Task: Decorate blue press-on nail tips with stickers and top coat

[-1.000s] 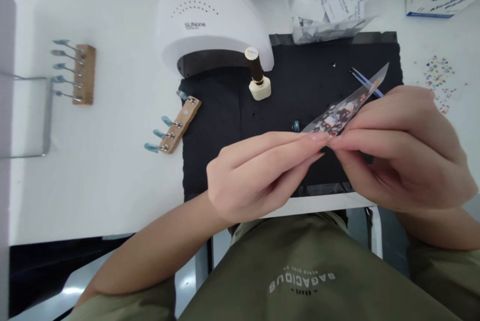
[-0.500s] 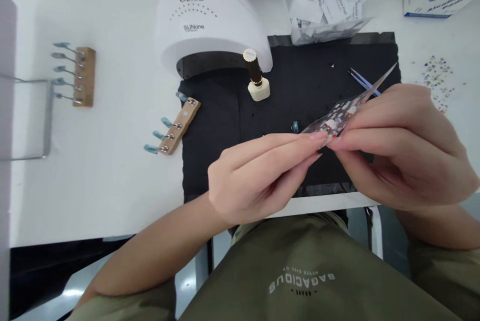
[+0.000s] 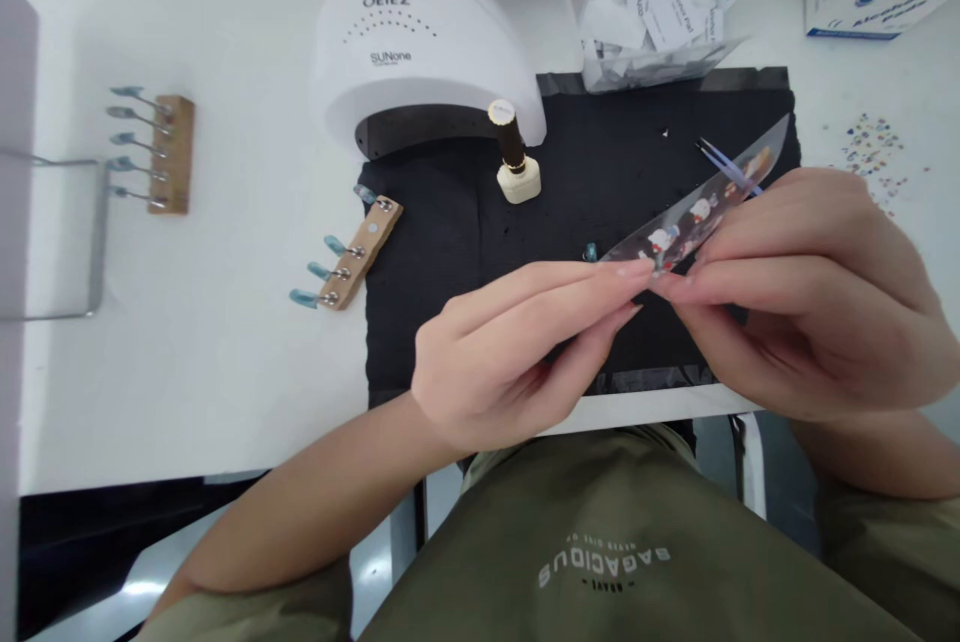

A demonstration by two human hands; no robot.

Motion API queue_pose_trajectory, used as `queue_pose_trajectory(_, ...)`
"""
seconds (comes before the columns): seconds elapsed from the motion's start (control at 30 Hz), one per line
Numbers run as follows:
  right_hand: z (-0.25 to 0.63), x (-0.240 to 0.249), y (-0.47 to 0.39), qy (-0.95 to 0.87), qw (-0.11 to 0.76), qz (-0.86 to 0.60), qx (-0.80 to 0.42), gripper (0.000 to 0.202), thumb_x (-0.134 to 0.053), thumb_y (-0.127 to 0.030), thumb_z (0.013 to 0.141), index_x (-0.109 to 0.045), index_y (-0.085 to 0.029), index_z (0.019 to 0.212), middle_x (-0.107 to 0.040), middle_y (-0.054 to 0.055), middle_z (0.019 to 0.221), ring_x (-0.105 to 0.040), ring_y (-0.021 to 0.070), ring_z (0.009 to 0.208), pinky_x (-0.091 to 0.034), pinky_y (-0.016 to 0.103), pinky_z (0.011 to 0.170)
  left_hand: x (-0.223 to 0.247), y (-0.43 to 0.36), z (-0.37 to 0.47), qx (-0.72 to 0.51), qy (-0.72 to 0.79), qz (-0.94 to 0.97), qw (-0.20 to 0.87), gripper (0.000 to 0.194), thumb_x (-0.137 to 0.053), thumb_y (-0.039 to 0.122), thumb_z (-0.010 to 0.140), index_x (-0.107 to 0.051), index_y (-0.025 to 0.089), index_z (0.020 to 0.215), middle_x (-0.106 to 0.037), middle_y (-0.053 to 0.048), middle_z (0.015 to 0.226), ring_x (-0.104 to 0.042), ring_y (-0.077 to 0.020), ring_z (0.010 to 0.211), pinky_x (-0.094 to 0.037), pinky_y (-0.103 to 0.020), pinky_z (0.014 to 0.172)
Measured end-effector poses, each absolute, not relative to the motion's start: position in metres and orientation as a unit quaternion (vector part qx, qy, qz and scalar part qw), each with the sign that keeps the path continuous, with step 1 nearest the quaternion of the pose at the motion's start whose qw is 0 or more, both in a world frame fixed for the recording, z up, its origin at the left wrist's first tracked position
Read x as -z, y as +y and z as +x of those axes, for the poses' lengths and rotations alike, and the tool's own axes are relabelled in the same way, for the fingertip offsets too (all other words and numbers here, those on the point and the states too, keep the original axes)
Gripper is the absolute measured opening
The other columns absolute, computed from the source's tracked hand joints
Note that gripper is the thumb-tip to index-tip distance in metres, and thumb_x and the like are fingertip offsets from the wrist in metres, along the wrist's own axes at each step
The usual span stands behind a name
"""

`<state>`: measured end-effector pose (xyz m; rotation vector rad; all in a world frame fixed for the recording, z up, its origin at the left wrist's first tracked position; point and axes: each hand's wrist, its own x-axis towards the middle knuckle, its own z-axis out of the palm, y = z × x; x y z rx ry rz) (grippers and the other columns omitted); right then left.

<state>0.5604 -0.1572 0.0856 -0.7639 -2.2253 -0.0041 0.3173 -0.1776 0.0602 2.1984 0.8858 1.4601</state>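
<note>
1. By the left hand [image 3: 517, 352] and the right hand [image 3: 817, 292], the clear printed sheet [image 3: 701, 212] is pinched at its near end, thumbs and fingers closed, fingertips nearly meeting.
2. The sheet is tilted above the black mat [image 3: 435, 222], its free part extended beyond the grip, toward the tweezers [image 3: 712, 158].
3. It is judged light, thin, flexible, probably slick and easily creased; it is best held by its edges.
</note>
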Motion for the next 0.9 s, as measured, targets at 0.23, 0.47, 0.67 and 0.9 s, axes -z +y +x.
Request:
queue_pose_trajectory(0.23, 0.560, -0.086, -0.157, -0.871, 0.398, -0.289, -0.003, 0.028, -0.085, -0.009, 0.099, -0.075, -0.021, 0.122, -0.082, 0.002, 0.109, -0.081, 0.0191, 0.098, -0.065, 0.042, 0.085, -0.063, -0.179, 0.317, -0.525, 0.312, 0.772, 0.175, 0.035, -0.081, 0.003, 0.104, -0.084, 0.025, 0.132, -0.092, -0.003, 0.126, -0.092, -0.0164, 0.103, -0.076, -0.017, 0.096)
queue_pose_trajectory(0.47, 0.556, -0.081, -0.157, -0.853, 0.430, -0.294, 0.019, 0.028, -0.088, -0.010, 0.096, -0.078, -0.023, 0.118, -0.085, 0.000, 0.102, -0.081, 0.0210, 0.089, -0.061, 0.044, 0.076, -0.056, -0.178, 0.322, -0.571, 0.300, 0.723, 0.247, 0.044, -0.080, -0.001, 0.101, -0.085, 0.024, 0.136, -0.093, -0.002, 0.123, -0.093, -0.0181, 0.101, -0.080, -0.022, 0.093)
queue_pose_trajectory(0.67, 0.552, -0.076, -0.157, -0.848, 0.438, -0.299, 0.015, 0.023, -0.089, -0.008, 0.094, -0.084, -0.021, 0.112, -0.085, 0.003, 0.100, -0.080, 0.0231, 0.086, -0.060, 0.046, 0.075, -0.052, -0.178, 0.326, -0.581, 0.324, 0.696, 0.268, 0.038, -0.082, 0.003, 0.103, -0.087, 0.027, 0.133, -0.093, -0.001, 0.121, -0.093, -0.0173, 0.099, -0.079, -0.022, 0.093)
queue_pose_trajectory(0.9, 0.555, -0.079, -0.157, -0.848, 0.434, -0.304, 0.020, 0.023, -0.087, -0.009, 0.096, -0.083, -0.025, 0.113, -0.085, 0.002, 0.102, -0.081, 0.0222, 0.088, -0.066, 0.045, 0.079, -0.051, -0.180, 0.325, -0.572, 0.322, 0.705, 0.269, 0.028, -0.083, 0.015, 0.109, -0.084, 0.025, 0.135, -0.093, 0.000, 0.125, -0.092, -0.0186, 0.108, -0.078, -0.024, 0.104)
